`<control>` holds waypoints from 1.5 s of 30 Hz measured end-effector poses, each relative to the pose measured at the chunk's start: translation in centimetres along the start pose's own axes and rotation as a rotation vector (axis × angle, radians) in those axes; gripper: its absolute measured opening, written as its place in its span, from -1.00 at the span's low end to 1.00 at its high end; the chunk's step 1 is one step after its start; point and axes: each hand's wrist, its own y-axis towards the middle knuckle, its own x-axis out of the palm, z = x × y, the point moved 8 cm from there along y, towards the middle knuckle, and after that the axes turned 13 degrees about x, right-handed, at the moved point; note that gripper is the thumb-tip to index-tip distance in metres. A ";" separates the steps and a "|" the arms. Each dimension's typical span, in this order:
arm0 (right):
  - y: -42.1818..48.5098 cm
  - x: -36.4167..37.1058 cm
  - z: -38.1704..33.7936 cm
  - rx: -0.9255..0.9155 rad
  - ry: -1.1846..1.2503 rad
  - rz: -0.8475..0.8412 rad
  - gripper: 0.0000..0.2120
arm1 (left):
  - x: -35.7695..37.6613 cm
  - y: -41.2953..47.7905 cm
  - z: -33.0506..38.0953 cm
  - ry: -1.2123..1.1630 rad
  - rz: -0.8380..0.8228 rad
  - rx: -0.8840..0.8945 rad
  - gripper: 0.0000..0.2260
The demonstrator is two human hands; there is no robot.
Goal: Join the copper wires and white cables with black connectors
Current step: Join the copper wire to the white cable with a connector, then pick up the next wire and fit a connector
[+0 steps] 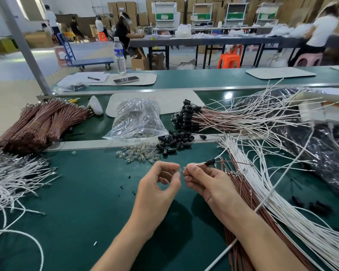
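Both hands are held above the green mat (82,202) in the lower middle of the frame. The left hand (157,184) is closed in a pinch, and a small clear piece (180,169) is held between the thumb and the forefinger. The right hand (205,182) is closed around the ends of a white cable (222,152) and a copper wire (237,162). Both are passed through one black connector (210,161), which sits just beyond the fingertips, right of centre. The two hands are almost touching at the clear piece.

Open mat is seen to the left of the left hand and below it, with only small black crumbs on it. On the right side the room is narrow. A fan of white cables (286,198) and loose copper wires (238,185) is laid under the right forearm and reaches the lower right edge. At the left edge, a heap of white cables (14,178) is spread over the mat.

Above the hands, a pile of clear bulbs (139,153) and a pile of loose black connectors (174,141) are placed along a metal rail (90,145), which crosses the frame. Behind the rail are found a plastic bag (137,118), tied bundles of copper wires (41,122) in the upper left, and joined wires with connectors (186,116).
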 end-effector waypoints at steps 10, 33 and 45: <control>0.0 0.2 0.3 0.003 0.003 -0.011 -0.72 | 0.0 -0.1 -0.3 -0.032 0.012 -0.001 -0.87; -0.6 0.2 -0.4 -0.024 -0.020 0.062 -0.74 | 0.0 0.1 -0.1 0.041 -0.017 0.070 -0.77; -0.6 0.4 0.0 -0.010 0.021 0.045 -0.76 | 0.0 -0.3 -1.1 -0.106 0.016 -0.031 -0.83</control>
